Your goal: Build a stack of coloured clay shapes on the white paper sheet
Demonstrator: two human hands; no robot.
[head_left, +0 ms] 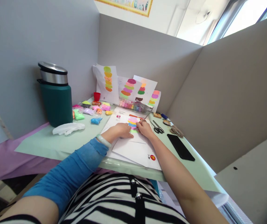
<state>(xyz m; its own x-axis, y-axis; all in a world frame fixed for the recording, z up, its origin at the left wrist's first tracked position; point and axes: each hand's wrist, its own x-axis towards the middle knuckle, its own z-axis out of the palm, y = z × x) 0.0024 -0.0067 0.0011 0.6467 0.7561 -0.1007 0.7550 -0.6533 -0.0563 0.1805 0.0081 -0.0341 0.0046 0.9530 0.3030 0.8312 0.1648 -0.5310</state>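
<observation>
On the white sheet of paper (pixel 130 151) is a stack of coloured bands in pink, yellow, blue and green, a clay-like picture (pixel 132 123). My left hand (pixel 121 130) rests on the paper at the picture's left side, fingers stretched out and pressing down, holding nothing. From the right, my right hand (pixel 144 128) is closed around a thin grey tool (pixel 149 112) that slants up and to the right. Its lower end reaches the lower bands of the picture. The fingers hide part of the tool, so its exact kind does not show.
A green tumbler (pixel 56 104) and white tissue (pixel 68 128) stand left. Behind are several bagged clay pieces (pixel 96 120), a red cup (pixel 96 96) and propped paper pictures (pixel 107 84). Black scissors (pixel 157 127), a phone (pixel 180 147) and a brown cloth (pixel 176 131) lie right. Grey partitions surround the table.
</observation>
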